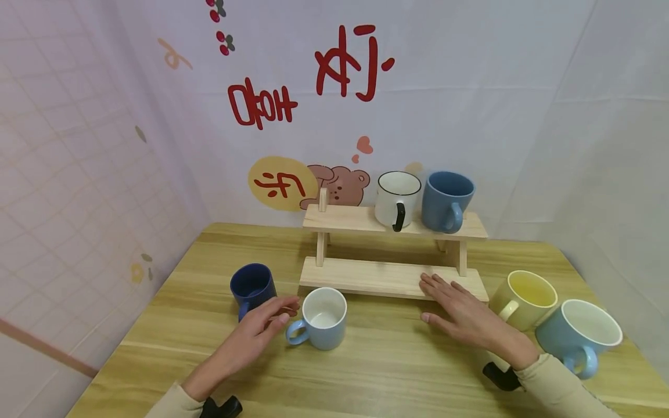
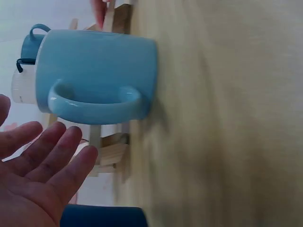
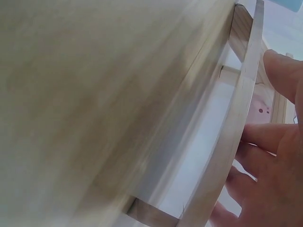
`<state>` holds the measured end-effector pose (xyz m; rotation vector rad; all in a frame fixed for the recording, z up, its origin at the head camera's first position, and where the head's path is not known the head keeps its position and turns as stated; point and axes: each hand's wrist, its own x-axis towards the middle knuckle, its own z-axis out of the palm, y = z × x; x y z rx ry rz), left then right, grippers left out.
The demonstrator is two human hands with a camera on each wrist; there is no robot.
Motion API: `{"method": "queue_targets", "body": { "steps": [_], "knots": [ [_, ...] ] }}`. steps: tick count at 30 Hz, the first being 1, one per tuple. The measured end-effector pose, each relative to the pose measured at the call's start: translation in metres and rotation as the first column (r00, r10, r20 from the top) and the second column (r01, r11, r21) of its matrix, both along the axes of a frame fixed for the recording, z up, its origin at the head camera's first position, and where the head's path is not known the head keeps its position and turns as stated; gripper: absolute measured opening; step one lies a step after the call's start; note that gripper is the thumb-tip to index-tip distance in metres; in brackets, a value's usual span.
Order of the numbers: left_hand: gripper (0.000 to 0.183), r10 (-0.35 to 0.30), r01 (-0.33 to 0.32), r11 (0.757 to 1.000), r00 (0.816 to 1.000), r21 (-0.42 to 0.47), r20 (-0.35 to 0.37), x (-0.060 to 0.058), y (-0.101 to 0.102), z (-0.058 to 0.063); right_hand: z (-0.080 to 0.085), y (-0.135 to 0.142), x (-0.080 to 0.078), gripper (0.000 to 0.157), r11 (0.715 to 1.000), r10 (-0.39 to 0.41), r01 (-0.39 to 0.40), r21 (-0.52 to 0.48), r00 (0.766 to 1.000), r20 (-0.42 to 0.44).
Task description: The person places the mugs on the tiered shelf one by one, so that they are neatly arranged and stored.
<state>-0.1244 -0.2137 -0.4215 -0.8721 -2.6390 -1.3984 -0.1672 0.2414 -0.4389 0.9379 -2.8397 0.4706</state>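
A light blue mug (image 1: 325, 325) with a white inside stands upright on the table, its handle (image 2: 94, 111) turned toward my left hand (image 1: 258, 334). That hand holds nothing; its fingers are extended and spread in the left wrist view, just beside the handle. Behind it is a dark blue mug (image 1: 253, 288), partly covered by the hand in the head view. Over the front edge of the wooden rack's lower shelf (image 1: 376, 278) lies my right hand (image 1: 465, 313), fingers stretched out. Whether its fingertips press on the board is hard to tell.
On the rack's upper shelf (image 1: 345, 219) stand a white mug (image 1: 393, 200) with a black handle and a blue mug (image 1: 444, 203). A yellow mug (image 1: 522, 305) and a wide light blue mug (image 1: 572, 334) stand on the table (image 1: 397, 371) beside my right forearm. A printed cloth (image 1: 444, 116) hangs behind.
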Motion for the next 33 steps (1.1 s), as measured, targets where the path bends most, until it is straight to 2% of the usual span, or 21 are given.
{"method": "queue_targets", "body": {
  "steps": [2, 5, 10, 15, 18, 23, 26, 33],
  "knots": [
    [0.030, 0.001, -0.001, 1.000, 0.999, -0.015, 0.039, 0.003, -0.003, -0.002, -0.001, 0.000, 0.001, 0.069, 1.000, 0.002, -0.002, -0.006, 1.000, -0.003],
    [0.027, -0.029, 0.030, 1.000, 0.990, -0.007, 0.138, 0.005, -0.007, -0.005, -0.002, 0.001, 0.001, 0.068, 1.000, 0.007, -0.007, -0.020, 1.000, -0.013],
    [0.028, -0.156, 0.133, 0.986, 0.947, 0.099, 0.282, 0.000, -0.011, -0.008, -0.004, 0.003, 0.000, 0.062, 0.998, 0.021, -0.022, -0.062, 1.000, -0.013],
    [0.032, -0.252, 0.217, 0.966, 0.912, 0.140, 0.325, -0.008, -0.010, -0.012, -0.001, 0.003, -0.006, 0.054, 0.995, 0.020, -0.021, -0.093, 1.000, -0.008],
    [0.032, -0.270, 0.238, 0.962, 0.902, 0.135, 0.336, -0.010, -0.008, -0.015, 0.000, 0.002, -0.010, 0.052, 0.998, 0.007, -0.009, -0.069, 1.000, -0.024],
    [0.030, -0.309, 0.261, 0.950, 0.873, 0.172, 0.377, -0.012, -0.005, -0.020, -0.006, 0.002, -0.014, 0.049, 0.998, -0.020, 0.017, -0.063, 0.999, -0.041],
    [0.028, -0.313, 0.250, 0.946, 0.870, 0.206, 0.381, -0.011, -0.003, -0.023, -0.009, 0.002, -0.015, 0.047, 0.995, -0.033, 0.028, -0.101, 0.998, -0.047],
    [0.027, -0.281, 0.182, 0.940, 0.893, 0.289, 0.351, -0.004, 0.001, -0.030, -0.007, 0.002, -0.017, 0.046, 0.986, -0.035, 0.036, -0.162, 0.999, 0.011]
  ]
}}
